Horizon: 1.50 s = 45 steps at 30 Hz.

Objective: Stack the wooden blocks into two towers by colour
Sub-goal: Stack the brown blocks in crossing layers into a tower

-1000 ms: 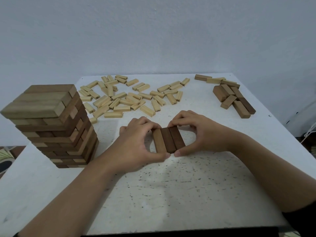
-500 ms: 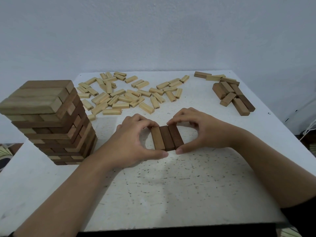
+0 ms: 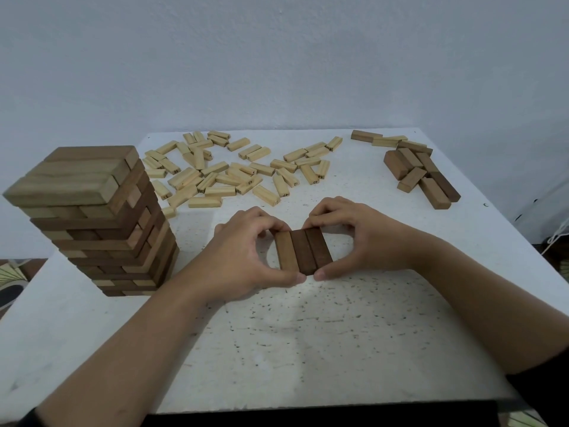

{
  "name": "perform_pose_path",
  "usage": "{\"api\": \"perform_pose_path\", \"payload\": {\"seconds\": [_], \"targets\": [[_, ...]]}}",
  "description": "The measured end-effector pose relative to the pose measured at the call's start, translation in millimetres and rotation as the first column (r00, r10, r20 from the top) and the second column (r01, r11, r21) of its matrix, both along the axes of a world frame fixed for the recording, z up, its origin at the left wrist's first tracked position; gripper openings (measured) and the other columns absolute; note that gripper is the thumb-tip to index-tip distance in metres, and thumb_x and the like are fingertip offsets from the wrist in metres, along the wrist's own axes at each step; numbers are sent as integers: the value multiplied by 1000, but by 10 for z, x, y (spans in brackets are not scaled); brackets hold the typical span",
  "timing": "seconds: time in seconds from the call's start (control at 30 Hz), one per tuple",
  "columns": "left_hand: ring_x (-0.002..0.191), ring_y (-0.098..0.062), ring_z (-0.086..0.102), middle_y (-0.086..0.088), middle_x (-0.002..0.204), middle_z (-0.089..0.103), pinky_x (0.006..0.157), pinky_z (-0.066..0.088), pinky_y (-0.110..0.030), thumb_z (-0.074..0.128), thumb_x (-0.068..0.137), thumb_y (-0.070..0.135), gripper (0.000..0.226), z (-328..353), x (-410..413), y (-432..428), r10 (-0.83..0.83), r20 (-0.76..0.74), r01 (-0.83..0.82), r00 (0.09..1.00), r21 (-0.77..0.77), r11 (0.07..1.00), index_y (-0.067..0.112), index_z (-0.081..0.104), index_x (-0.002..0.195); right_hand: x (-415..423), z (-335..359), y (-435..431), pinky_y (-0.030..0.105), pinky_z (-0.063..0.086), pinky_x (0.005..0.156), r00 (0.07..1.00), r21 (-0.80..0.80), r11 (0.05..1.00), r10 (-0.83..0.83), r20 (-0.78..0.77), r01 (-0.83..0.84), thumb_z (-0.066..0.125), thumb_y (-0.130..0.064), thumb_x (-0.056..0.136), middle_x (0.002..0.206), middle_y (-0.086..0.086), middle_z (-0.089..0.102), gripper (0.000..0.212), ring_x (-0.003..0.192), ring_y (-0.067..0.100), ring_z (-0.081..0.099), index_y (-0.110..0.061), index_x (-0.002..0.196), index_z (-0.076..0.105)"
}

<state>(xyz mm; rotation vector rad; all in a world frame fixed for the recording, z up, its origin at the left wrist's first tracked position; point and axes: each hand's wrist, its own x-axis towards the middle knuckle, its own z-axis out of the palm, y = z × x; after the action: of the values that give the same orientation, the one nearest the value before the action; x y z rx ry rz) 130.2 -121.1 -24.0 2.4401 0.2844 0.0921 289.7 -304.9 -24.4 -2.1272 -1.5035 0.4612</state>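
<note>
Two hands hold a row of three brown blocks (image 3: 303, 254) from either side. The left hand (image 3: 243, 257) curls its fingers over the far end of the row and lays its thumb along the near end. The right hand (image 3: 366, 241) mirrors it, with fingers bent at the far end and thumb at the near corner, so the two thumb tips almost meet in front of the blocks. The three blocks lie flat on the table (image 3: 308, 349) with their long sides touching, and the leftmost is lighter than the other two.

To the left of the hands, near the table's left edge, stands a tall tower (image 3: 98, 217) of crossed layers in mixed brown and tan, its top layer tan. Beyond the hands, across the far middle of the table, lies a scatter of small pale blocks (image 3: 240, 171), some with numbers printed on them. Well apart, at the far right corner, lies a loose pile of brown blocks (image 3: 421, 174), some resting on others. The table is white and speckled, with a pale wall (image 3: 277, 57) behind it.
</note>
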Motion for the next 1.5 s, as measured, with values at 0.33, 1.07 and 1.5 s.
{"api": "perform_pose_path", "payload": {"seconds": [0.33,1.07,1.5], "targets": [[85,7,48,16,100,51,71,36,-7,97,57,41,63,315,-90,-95,-32,276,23,961,36,999,32,68,112,-112,294,-97,36,45,85,997,299,954,-4,-73,25,99,-26,60,113,-12,59,60,111,19,54,-28,114,72],[110,-5,58,20,111,60,84,45,-30,74,49,73,62,1795,-950,342,-118,430,-21,895,304,952,51,67,106,-902,1625,346,23,38,85,986,522,845,34,160,-114,93,-43,60,110,-11,64,59,114,18,58,-26,113,73],[123,-1,54,21,118,65,97,36,-31,81,55,70,63,1775,-1126,1486,-116,151,78,982,236,969,43,70,111,-1244,1552,1306,37,41,101,998,335,942,-36,42,20,87,-63,60,108,-17,62,43,114,2,54,-44,97,73]]}}
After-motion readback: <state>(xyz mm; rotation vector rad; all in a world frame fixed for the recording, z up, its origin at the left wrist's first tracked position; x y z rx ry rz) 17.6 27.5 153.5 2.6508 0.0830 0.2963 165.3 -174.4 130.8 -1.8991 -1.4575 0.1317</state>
